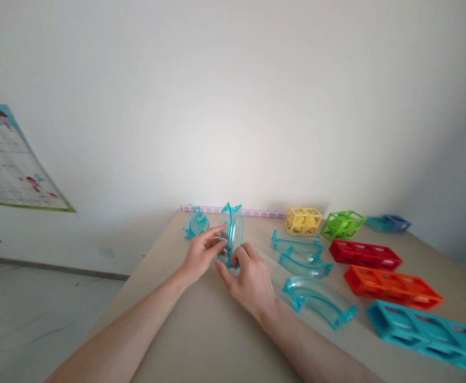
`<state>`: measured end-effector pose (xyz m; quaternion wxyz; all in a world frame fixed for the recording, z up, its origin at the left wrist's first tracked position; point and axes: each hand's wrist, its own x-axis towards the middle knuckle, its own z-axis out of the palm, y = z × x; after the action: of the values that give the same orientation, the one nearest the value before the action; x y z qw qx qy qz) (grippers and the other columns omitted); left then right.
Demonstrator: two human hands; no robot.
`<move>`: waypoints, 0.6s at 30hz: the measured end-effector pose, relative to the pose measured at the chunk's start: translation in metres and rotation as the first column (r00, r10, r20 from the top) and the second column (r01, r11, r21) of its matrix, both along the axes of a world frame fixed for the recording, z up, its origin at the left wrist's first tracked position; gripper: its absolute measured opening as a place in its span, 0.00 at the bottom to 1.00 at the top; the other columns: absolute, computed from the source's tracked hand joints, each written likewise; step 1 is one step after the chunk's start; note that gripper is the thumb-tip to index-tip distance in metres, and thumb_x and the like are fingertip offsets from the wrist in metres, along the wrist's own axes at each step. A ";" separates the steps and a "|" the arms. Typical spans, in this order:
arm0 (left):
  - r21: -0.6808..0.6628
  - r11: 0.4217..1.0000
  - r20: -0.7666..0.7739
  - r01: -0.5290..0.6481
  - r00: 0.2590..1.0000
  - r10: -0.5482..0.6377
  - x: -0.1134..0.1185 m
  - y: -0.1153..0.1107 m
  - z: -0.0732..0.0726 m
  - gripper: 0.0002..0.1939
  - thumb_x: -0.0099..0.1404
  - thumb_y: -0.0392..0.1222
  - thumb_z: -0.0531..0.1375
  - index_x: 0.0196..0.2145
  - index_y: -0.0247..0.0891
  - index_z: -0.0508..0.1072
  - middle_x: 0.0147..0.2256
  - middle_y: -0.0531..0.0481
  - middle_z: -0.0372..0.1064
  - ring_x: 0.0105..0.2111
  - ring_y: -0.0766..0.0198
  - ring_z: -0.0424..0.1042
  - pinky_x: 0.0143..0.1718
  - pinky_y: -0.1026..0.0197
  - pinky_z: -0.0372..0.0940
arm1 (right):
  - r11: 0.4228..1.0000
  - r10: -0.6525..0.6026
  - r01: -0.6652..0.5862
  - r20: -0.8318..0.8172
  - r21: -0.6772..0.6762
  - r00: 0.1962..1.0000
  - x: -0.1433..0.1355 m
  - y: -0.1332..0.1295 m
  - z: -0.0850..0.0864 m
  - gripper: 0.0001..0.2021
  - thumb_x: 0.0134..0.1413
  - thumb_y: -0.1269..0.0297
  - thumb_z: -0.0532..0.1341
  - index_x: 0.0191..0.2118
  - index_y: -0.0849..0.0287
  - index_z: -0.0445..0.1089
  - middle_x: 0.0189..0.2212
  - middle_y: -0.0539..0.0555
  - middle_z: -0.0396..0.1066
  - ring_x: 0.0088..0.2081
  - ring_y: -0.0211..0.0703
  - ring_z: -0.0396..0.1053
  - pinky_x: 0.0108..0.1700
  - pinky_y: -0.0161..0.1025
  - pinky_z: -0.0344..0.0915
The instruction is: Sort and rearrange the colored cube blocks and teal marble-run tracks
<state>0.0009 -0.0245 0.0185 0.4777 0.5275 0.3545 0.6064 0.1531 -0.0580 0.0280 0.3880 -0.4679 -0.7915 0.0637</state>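
Note:
Near the middle of the table, a clear blue curved track piece (236,230) stands upright between my two hands. My left hand (202,252) grips its left side, thumb and fingers bent round the edge. My right hand (250,275) holds its lower right part with curled fingers, the thumb pointing toward the base. The fingers partly hide the lower end of the piece. Behind my left hand lies a round clear blue piece (198,225). To the right of my right hand are more clear blue track pieces, the nearest one curved (321,299).
A yellow cube frame (302,221) and a green one (342,225) stand near the wall, with a dark blue piece (396,223) farther right. Red (365,254), orange (391,287) and teal (430,332) block frames lie at the right. A patterned strip (263,213) runs along the wall.

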 end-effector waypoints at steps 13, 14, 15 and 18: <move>0.175 0.976 -0.086 0.129 0.990 -0.116 0.003 -0.007 -0.004 0.16 0.64 0.40 0.61 0.48 0.43 0.62 0.48 0.42 0.69 0.41 0.59 0.73 0.39 0.55 0.70 | 0.990 -0.059 0.083 0.206 -0.111 0.977 0.027 0.074 0.066 0.31 0.49 0.80 0.56 0.59 0.65 0.48 0.40 0.60 0.73 0.42 0.48 0.72 0.43 0.40 0.64; 0.182 0.980 -0.156 0.082 0.986 -0.053 0.002 -0.005 -0.005 0.15 0.64 0.40 0.60 0.48 0.43 0.63 0.47 0.42 0.70 0.41 0.59 0.72 0.38 0.57 0.69 | 0.992 -0.029 0.069 0.340 -0.107 0.940 0.030 0.090 0.072 0.30 0.51 0.80 0.56 0.60 0.65 0.50 0.45 0.62 0.72 0.46 0.48 0.70 0.47 0.40 0.63; 0.196 0.980 -0.253 0.031 0.967 0.020 -0.001 -0.003 -0.006 0.13 0.64 0.40 0.59 0.47 0.41 0.65 0.44 0.42 0.71 0.40 0.60 0.72 0.36 0.59 0.68 | 0.992 0.001 0.050 0.390 -0.120 0.921 0.032 0.106 0.076 0.26 0.51 0.80 0.57 0.57 0.64 0.56 0.48 0.62 0.71 0.48 0.47 0.69 0.50 0.40 0.62; 0.295 0.956 -0.580 -0.003 0.794 0.181 -0.007 0.000 -0.008 0.09 0.64 0.38 0.57 0.42 0.39 0.73 0.41 0.43 0.71 0.40 0.58 0.70 0.39 0.58 0.66 | 0.984 0.044 0.045 0.486 -0.171 0.873 0.035 0.144 0.074 0.20 0.55 0.77 0.59 0.54 0.63 0.63 0.48 0.60 0.70 0.50 0.46 0.68 0.53 0.41 0.63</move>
<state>-0.0056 -0.0246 0.0109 0.2311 0.7361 0.4240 0.4743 0.1885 0.0857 0.1017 0.1328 -0.5016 -0.8548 0.0135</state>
